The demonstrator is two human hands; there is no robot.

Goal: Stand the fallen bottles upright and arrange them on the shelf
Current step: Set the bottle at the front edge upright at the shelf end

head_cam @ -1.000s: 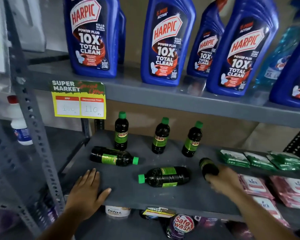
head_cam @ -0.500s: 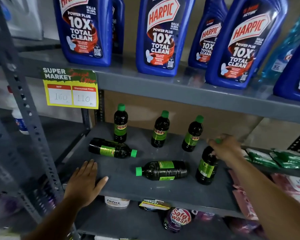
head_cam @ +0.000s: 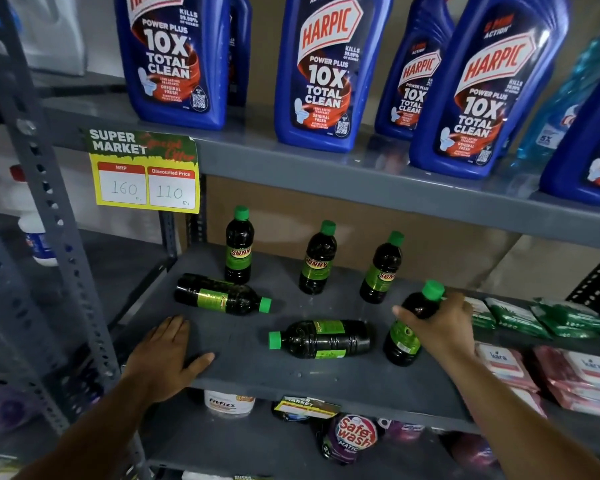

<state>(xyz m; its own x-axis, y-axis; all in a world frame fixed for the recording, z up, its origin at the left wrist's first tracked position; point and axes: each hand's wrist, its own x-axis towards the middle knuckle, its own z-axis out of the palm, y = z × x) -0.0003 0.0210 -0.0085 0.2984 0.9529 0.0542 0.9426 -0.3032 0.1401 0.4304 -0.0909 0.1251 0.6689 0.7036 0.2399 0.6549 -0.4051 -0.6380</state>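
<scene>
Several small dark bottles with green caps are on the grey middle shelf [head_cam: 312, 375]. Three stand upright at the back: one on the left [head_cam: 239, 251], one in the middle [head_cam: 317, 261], one on the right [head_cam: 381, 271]. Two lie on their sides: one at the left [head_cam: 219, 295] with its cap pointing right, one in the centre [head_cam: 321, 339] with its cap pointing left. My right hand [head_cam: 437, 323] grips the shoulder of a fourth bottle [head_cam: 404, 344], which stands slightly tilted at the right. My left hand [head_cam: 165, 355] rests flat on the shelf's front left edge, fingers apart.
Large blue Harpic bottles [head_cam: 323, 74] fill the shelf above. A yellow price tag [head_cam: 146, 174] hangs from its edge. Green packets [head_cam: 520, 317] and pink packets [head_cam: 568, 372] lie right of my right hand. A perforated steel upright [head_cam: 59, 237] stands at the left. Other products sit on the shelf below.
My right hand has lifted the rightmost bottle from lying to nearly upright and shifted its grip from the cap to the shoulder. My left hand has stayed on the shelf edge.
</scene>
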